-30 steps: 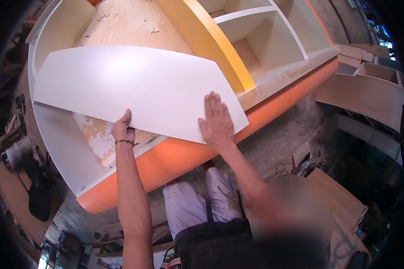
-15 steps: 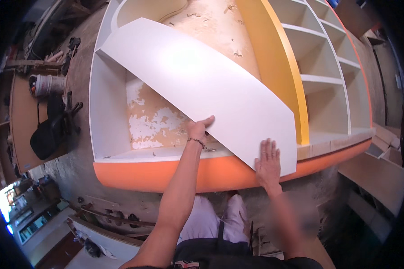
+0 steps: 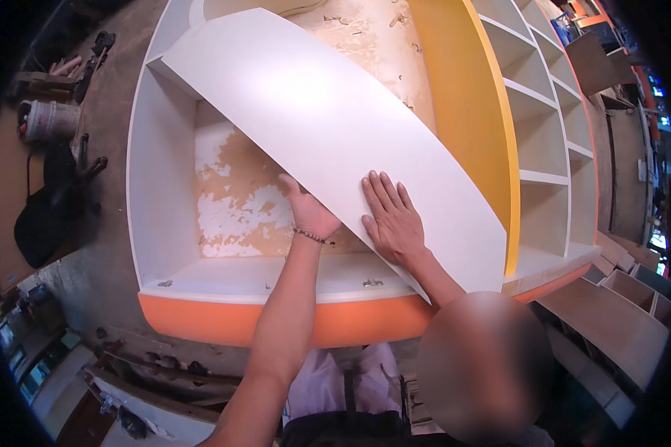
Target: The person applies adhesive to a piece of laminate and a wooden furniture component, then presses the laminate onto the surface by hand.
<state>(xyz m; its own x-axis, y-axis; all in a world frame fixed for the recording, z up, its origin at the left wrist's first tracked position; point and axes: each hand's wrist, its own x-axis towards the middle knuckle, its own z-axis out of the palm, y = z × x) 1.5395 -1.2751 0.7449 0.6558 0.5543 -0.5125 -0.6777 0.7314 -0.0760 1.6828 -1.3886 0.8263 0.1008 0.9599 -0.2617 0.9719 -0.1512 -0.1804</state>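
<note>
A long white panel [image 3: 328, 127] with angled corners lies diagonally across the open top of a large cabinet frame [image 3: 291, 292]. My right hand [image 3: 395, 223] rests flat on the panel's upper face near its front edge, fingers stretched out. Beside that edge, my left hand [image 3: 313, 212], with a beaded bracelet [image 3: 313, 237] at the wrist, reaches beneath the panel. Its thumb points away from the board, and its other fingers are hidden underneath. The cabinet has white side walls, an orange front rail and a yellow divider [image 3: 492, 112].
White shelf compartments [image 3: 540, 141] fill the cabinet's right side. Small metal hinges [image 3: 373, 282] sit on its near inner ledge. To the left are a black office chair [image 3: 48, 216] and a white bucket [image 3: 48, 121]. Loose boards [image 3: 611, 320] lie at the right.
My right hand has slid left and farther up the panel, away from its near right end. My left thumb has come off the panel's edge. The view has shifted a little.
</note>
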